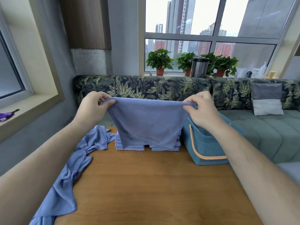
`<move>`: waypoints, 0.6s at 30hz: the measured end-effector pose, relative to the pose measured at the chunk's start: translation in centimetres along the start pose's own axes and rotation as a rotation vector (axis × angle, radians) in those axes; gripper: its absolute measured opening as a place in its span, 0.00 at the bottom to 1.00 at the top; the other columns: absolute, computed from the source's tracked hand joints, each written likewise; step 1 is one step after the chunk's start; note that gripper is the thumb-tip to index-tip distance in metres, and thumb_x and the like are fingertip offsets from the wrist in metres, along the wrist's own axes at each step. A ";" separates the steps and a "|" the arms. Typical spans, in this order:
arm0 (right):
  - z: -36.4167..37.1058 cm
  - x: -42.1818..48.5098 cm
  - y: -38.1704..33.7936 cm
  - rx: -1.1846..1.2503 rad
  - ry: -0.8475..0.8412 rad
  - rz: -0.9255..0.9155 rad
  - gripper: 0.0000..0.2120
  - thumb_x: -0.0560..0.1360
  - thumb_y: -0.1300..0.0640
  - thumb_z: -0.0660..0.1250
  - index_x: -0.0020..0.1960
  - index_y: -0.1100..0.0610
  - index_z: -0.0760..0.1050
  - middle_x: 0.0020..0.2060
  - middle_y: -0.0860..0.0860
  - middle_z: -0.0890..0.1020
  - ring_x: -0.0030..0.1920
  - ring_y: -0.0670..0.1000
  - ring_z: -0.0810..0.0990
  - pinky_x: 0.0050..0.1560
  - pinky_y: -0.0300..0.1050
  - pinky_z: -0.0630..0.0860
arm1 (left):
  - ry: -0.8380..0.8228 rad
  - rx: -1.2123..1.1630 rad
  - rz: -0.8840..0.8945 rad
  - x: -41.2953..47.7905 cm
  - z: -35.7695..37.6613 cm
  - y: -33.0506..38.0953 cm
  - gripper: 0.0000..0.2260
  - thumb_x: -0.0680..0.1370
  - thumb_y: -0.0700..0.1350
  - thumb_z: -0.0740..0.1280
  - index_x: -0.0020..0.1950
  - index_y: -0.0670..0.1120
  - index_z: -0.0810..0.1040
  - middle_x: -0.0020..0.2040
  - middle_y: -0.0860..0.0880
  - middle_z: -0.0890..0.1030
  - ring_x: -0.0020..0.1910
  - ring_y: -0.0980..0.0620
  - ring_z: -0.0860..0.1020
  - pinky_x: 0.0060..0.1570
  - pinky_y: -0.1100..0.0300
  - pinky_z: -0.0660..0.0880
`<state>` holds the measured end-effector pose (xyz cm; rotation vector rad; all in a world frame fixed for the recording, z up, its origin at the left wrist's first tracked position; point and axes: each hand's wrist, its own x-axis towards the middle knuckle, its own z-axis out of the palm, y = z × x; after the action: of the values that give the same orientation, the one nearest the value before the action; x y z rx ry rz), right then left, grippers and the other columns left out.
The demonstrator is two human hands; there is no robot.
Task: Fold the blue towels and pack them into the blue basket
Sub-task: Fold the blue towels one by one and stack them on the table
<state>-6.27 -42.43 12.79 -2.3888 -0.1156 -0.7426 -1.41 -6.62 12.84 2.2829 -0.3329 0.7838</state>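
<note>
A blue towel [149, 122] hangs stretched in the air above the wooden table [154, 184]. My left hand [92, 108] pinches its upper left corner and my right hand [201, 109] pinches its upper right corner. Behind the hanging towel, two stacks of folded blue towels [165, 147] sit side by side at the table's far edge, partly hidden by it. The blue basket [206, 146] with an orange handle stands on the table's far right, just under my right hand. Unfolded blue towels [73, 172] lie crumpled along the table's left edge.
A leaf-patterned sofa [162, 88] with a grey cushion [267, 99] runs behind the table. Potted plants [159, 60] and a metal canister [198, 67] stand on the window sill. A purple object [6, 115] lies on the left ledge.
</note>
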 end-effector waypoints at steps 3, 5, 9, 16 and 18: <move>2.6 -4.1 2.3 0.132 -0.044 0.062 0.06 0.80 0.59 0.69 0.48 0.48 0.79 0.53 0.47 0.73 0.49 0.44 0.75 0.50 0.39 0.72 | -0.056 -0.085 -0.086 -4.0 1.8 -1.9 0.05 0.79 0.46 0.70 0.44 0.47 0.80 0.34 0.47 0.78 0.29 0.50 0.76 0.34 0.57 0.71; 4.9 -7.7 4.0 0.287 -0.074 0.200 0.06 0.80 0.60 0.68 0.49 0.50 0.79 0.47 0.47 0.77 0.39 0.47 0.80 0.37 0.36 0.74 | -0.118 -0.160 -0.198 -7.6 3.6 -3.4 0.04 0.80 0.46 0.70 0.45 0.48 0.80 0.30 0.45 0.78 0.27 0.53 0.75 0.35 0.55 0.72; 9.7 -15.2 7.5 0.418 -0.196 0.432 0.04 0.81 0.62 0.66 0.51 0.55 0.77 0.39 0.55 0.82 0.35 0.52 0.85 0.24 0.43 0.73 | -0.226 -0.220 -0.326 -15.3 7.8 -6.7 0.07 0.81 0.47 0.68 0.44 0.48 0.78 0.34 0.47 0.77 0.32 0.59 0.72 0.36 0.59 0.70; 13.6 -22.7 11.0 0.442 -0.196 0.595 0.04 0.82 0.51 0.67 0.53 0.49 0.79 0.29 0.55 0.80 0.27 0.51 0.78 0.30 0.45 0.71 | -0.311 -0.274 -0.527 -23.7 11.4 -9.0 0.13 0.81 0.49 0.68 0.38 0.49 0.72 0.30 0.61 0.75 0.31 0.63 0.72 0.33 0.67 0.67; 13.7 -23.4 11.1 0.432 -0.157 0.581 0.05 0.82 0.52 0.66 0.54 0.51 0.80 0.25 0.52 0.78 0.26 0.50 0.76 0.33 0.43 0.72 | -0.276 -0.267 -0.515 -24.0 11.3 -8.9 0.14 0.81 0.48 0.67 0.37 0.53 0.70 0.29 0.65 0.75 0.31 0.66 0.72 0.33 0.71 0.67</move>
<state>-16.44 -40.89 -14.66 -1.9150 0.3132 -0.2239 -11.34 -7.49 -13.26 2.0835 0.0349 0.1527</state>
